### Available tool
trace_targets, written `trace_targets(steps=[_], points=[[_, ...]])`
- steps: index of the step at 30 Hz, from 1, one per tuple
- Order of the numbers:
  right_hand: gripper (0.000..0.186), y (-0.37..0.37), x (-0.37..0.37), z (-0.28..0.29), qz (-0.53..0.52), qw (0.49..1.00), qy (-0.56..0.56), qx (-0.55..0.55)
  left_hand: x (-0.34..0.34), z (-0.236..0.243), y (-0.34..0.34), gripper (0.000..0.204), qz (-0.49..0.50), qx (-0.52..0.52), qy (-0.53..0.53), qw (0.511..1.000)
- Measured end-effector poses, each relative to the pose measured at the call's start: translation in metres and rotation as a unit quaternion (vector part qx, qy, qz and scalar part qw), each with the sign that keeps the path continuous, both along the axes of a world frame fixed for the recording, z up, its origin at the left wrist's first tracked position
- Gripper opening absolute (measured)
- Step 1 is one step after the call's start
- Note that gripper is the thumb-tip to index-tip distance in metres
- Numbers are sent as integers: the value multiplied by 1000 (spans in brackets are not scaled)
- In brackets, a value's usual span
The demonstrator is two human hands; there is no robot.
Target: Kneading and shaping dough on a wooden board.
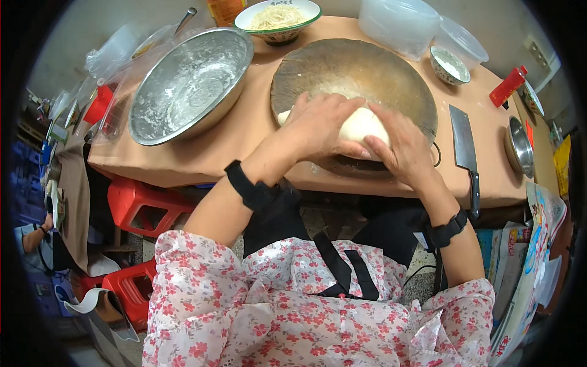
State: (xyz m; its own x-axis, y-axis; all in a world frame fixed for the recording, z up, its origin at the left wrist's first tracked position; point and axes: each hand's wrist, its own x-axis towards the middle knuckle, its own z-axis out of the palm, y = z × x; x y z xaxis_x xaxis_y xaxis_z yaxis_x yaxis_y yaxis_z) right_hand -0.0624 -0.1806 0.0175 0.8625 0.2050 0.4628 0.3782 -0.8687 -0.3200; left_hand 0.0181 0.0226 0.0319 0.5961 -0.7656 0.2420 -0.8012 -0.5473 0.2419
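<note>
A smooth lump of pale dough (362,128) lies near the front edge of a round wooden chopping board (379,67). My left hand (324,122) is laid across it from the left, its fingers curved over the top and its thumb low along the near side. Against the dough's right end presses my right hand (400,144), fingers bent round it. The dough's left tip pokes out past my left hand; much of its middle is hidden beneath that hand. Dusty white flour (342,85) coats the wood just beyond.
A large flour-smeared metal bowl (192,85) tilts at the left. Behind stand a bowl of pale shreds (278,18), a clear plastic tub (400,24) and a small bowl of white powder (450,64). A cleaver (463,137), red bottle (509,87) and steel bowl (520,147) sit at the right.
</note>
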Motion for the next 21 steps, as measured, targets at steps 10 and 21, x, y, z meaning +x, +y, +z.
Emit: trace_targets(steps=[10,21], points=[[59,-17,35,5,-54,992,96,60,31,6,-20,84,51,25,133,989],[84,1,-41,-4,31,999,-22,-15,-24,-14,28,80,-55,-73,-56,994]])
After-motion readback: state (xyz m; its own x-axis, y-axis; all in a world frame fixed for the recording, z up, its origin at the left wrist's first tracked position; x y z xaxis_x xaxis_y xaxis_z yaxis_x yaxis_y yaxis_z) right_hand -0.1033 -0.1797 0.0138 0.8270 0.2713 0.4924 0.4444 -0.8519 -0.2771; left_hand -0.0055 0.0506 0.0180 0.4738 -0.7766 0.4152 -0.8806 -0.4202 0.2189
